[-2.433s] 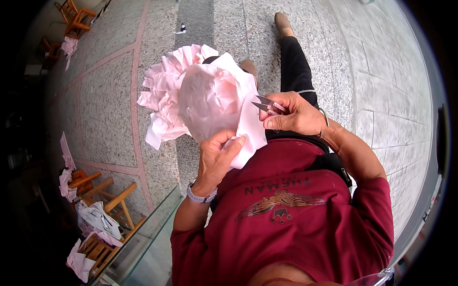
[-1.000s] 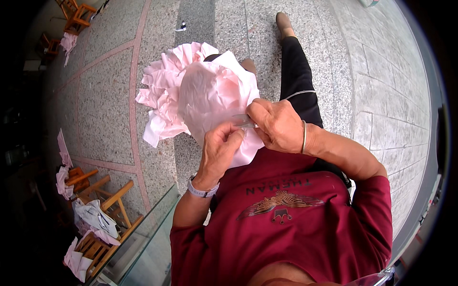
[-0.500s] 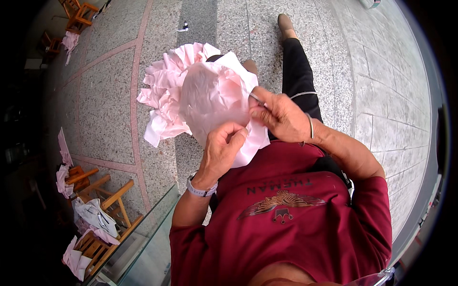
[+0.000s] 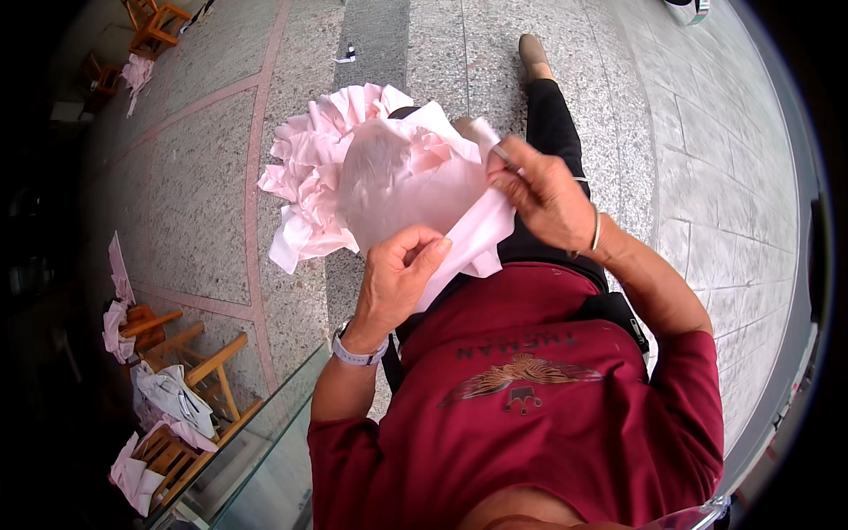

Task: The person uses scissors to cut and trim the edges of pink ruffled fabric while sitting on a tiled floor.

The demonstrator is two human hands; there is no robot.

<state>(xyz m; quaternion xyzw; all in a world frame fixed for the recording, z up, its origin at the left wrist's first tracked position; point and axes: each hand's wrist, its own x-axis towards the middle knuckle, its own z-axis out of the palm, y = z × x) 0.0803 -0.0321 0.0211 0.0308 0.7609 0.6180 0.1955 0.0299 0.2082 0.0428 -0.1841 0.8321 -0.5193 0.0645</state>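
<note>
Trimming pink cloth [image 4: 415, 177]: left hand [image 4: 397, 274] pinches the edge; keep it taut. Right hand [image 4: 543, 190] closed round small snips [image 4: 505, 156]; cut close.

floor: grey granite paving [image 4: 203, 177] w/ reddish strips | furniture: wooden chairs [image 4: 190, 353] lower left (pink cloths draped), more top left | glass panel [image 4: 265, 459] | daylight

One bundle of pink fabric [image 4: 353, 168] lies on the person's lap. Two hands, the left hand [image 4: 397, 278] and right hand [image 4: 543, 190], are on it. One wristwatch [image 4: 356, 353], one bracelet [image 4: 596, 234], one visible shoe [image 4: 533, 51].
</note>
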